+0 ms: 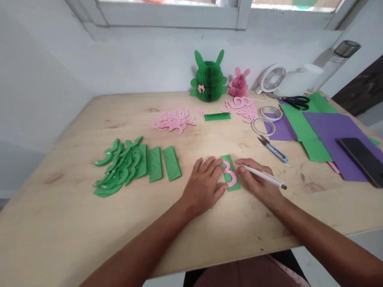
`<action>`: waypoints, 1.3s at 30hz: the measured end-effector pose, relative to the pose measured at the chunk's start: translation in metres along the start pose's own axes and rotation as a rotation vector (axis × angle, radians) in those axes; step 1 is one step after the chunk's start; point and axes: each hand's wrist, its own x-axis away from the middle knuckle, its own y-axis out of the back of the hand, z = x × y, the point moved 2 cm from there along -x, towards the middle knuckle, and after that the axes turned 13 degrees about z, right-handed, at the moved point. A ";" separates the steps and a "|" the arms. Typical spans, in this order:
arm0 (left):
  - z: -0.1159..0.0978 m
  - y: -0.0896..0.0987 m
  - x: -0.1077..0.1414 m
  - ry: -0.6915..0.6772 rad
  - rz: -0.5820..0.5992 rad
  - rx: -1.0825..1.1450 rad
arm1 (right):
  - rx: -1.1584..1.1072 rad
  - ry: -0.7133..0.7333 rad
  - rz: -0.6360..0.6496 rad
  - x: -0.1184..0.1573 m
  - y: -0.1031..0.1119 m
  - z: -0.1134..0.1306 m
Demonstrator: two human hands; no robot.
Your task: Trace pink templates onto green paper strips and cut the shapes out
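My left hand (206, 181) lies with its fingers outstretched, pressing at the left edge of a curved pink paper cutout (232, 179). That cutout rests on a small green paper rectangle (235, 186) on the table. My right hand (257, 179) grips a white pen (265, 175) slantwise, its writing end toward the cutout's right edge; the tip is too small to make out. To the left are two green rectangles (172, 163) with curved outlines drawn on them. Beside these lies a heap of curved green paper cutouts (119, 169).
Pink cutouts (172, 120) lie farther back. A green honeycomb paper figure (209, 81) and a pink one (239, 84) stand by the wall. On the right are tape rolls (263, 126), blue thread snips (273, 149), black scissors (296, 102), purple sheets (338, 139) and a phone (362, 161).
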 end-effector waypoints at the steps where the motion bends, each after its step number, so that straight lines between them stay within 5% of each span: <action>1: 0.000 0.000 0.000 0.000 -0.001 0.000 | 0.026 0.019 -0.008 0.000 -0.001 0.000; 9: 0.000 -0.002 0.002 -0.010 -0.024 -0.021 | 0.287 0.142 0.036 0.000 -0.003 -0.002; 23: 0.000 0.000 0.002 -0.001 -0.034 0.057 | 0.356 0.150 0.082 0.002 -0.004 -0.005; 34: 0.009 -0.003 0.003 0.000 -0.247 0.292 | 0.380 0.175 0.033 0.004 -0.005 -0.006; 39: 0.012 -0.004 0.001 0.090 -0.248 0.408 | 0.395 0.161 0.066 0.004 -0.004 -0.005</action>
